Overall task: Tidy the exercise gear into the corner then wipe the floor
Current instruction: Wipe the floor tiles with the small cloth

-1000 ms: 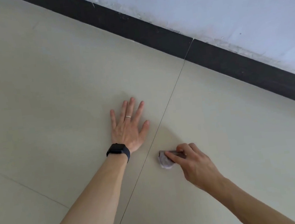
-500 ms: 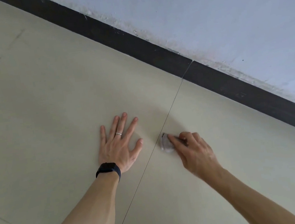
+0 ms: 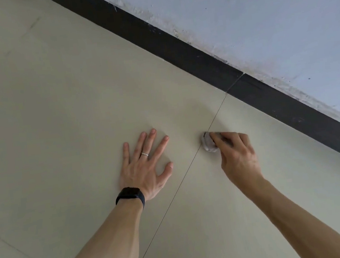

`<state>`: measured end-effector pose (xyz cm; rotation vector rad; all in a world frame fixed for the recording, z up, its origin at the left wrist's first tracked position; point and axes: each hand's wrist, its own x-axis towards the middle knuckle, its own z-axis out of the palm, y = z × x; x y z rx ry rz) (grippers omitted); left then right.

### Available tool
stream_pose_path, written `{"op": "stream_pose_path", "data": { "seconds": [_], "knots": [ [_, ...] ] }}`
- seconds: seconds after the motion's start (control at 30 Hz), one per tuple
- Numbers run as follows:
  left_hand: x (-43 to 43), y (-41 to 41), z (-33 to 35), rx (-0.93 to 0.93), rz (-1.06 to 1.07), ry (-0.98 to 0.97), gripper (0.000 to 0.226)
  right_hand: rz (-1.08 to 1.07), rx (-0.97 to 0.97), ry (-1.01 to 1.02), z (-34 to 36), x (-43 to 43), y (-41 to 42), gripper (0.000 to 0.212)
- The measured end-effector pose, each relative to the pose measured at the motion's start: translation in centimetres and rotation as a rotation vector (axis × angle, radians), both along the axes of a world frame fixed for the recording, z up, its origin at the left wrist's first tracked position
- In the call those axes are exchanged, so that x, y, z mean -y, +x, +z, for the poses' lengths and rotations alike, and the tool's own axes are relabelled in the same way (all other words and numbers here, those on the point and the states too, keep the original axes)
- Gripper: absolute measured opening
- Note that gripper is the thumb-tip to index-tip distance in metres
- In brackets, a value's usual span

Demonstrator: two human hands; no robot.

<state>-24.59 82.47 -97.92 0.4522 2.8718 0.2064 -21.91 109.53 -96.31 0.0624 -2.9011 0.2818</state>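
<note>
My left hand (image 3: 145, 166) lies flat on the beige tiled floor (image 3: 56, 121), fingers spread, with a ring on one finger and a black watch on the wrist. To its right, my right hand (image 3: 238, 157) pinches a small crumpled grey wipe (image 3: 208, 144) and presses it onto the floor right at a thin grout line (image 3: 183, 174). Most of the wipe is hidden under my fingers. No exercise gear is in view.
A black skirting board (image 3: 199, 61) runs diagonally from the top left to the right edge, below a pale blue-white wall (image 3: 257, 11) with scuffed paint. Another grout line (image 3: 19, 252) crosses the lower left of the floor.
My right hand has slid the wipe forward along the floor towards the skirting board, up to the grout line. My left hand stays flat on the floor; the view has shifted.
</note>
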Motion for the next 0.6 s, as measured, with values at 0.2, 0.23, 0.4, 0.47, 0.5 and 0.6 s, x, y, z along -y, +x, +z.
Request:
{"op": "stream_pose_path", "data": {
  "seconds": [0.2,0.23,0.4,0.47,0.5,0.6],
  "knots": [
    [0.2,0.1,-0.1,-0.002,-0.001,0.003,0.072,-0.237,0.05,-0.035,0.5,-1.8,-9.7,0.05],
    [0.2,0.1,-0.1,-0.008,-0.003,0.0,0.072,-0.283,0.05,-0.043,0.6,-1.2,-10.6,0.048],
    [0.0,0.0,0.3,0.014,-0.007,0.008,0.07,-0.146,0.04,-0.123,0.5,5.2,-2.2,0.038],
    [0.1,0.0,0.4,0.029,-0.005,0.016,0.068,-0.013,0.119,-0.129,0.7,7.6,4.1,0.043],
    [0.1,0.1,0.4,0.027,-0.006,0.018,0.066,0.055,0.145,-0.123,0.9,8.1,6.3,0.048],
    [0.1,0.3,0.2,0.027,-0.007,0.018,0.064,0.142,0.162,-0.087,0.9,6.8,5.6,0.049]
  ]
}}
